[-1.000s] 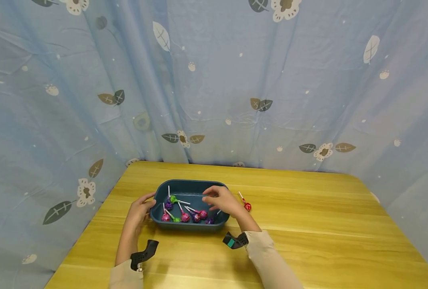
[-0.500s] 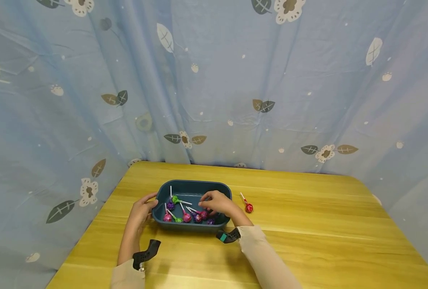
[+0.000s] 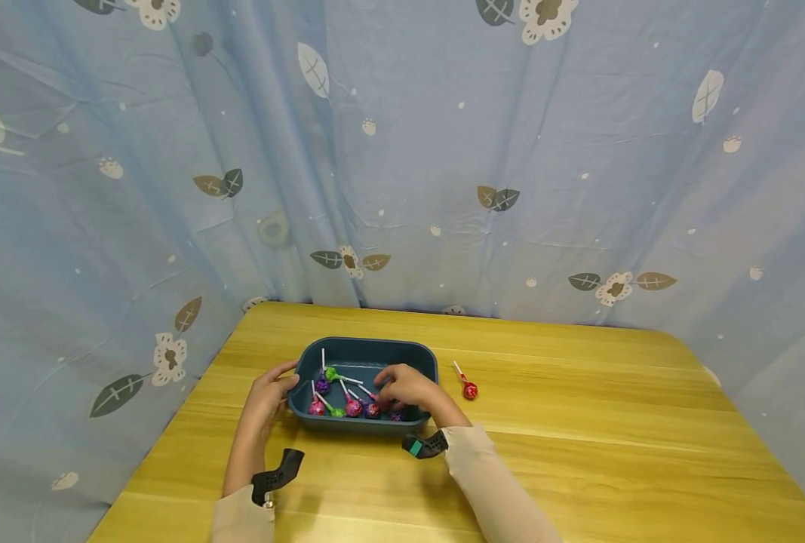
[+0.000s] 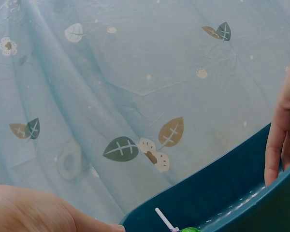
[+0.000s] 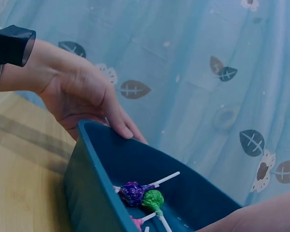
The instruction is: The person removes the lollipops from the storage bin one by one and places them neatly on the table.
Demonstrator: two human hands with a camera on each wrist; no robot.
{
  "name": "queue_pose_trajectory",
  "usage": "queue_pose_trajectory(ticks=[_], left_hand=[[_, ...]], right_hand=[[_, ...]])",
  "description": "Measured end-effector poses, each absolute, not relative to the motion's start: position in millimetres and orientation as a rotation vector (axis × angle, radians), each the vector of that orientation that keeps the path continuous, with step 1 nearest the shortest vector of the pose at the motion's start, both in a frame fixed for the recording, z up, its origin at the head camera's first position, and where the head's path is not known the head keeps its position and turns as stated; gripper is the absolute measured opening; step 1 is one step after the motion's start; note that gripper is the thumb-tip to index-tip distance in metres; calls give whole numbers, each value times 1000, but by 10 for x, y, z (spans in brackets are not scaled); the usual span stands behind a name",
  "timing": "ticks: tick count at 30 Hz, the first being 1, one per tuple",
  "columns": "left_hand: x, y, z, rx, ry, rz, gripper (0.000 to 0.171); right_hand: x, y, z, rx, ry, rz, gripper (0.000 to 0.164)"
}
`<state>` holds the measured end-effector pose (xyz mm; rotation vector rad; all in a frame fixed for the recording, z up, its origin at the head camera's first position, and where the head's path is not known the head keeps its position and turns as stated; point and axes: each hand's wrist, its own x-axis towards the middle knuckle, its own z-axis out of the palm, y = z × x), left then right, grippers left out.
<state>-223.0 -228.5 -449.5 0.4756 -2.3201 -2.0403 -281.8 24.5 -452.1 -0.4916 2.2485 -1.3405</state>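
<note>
Got right hand inside blue bin, with fingers half curled down among lollipops; can't tell whether gripping one. Holding bin's left end with left hand, hooking thumb over. Sits in from desk's far left corner, with red lollipop off right end. Best brace bin, pinch just one, avoid snagging neighbours.

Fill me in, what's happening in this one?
A person's left hand grips the left end of a dark blue, rounded rectangular tub. Their right hand is inside it, at the white-sticked lollipops with round pink, purple and green heads; whether it pinches one is hard to tell. One red-wrapped lollipop lies outside, right of the tub, on the yellow wood-grain table.
</note>
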Motion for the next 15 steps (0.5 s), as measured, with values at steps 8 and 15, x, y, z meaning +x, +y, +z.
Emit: queue_pose_trajectory(ticks=[8, 15], left_hand=[[-2233, -2288, -4490, 473, -2320, -2047, 43], [-2248, -2298, -4504, 470, -2327, -2043, 43]], right_hand=[[-2807, 211, -4551, -495, 2228, -1377, 29], [-2795, 222, -4481, -498, 2235, -1396, 29]])
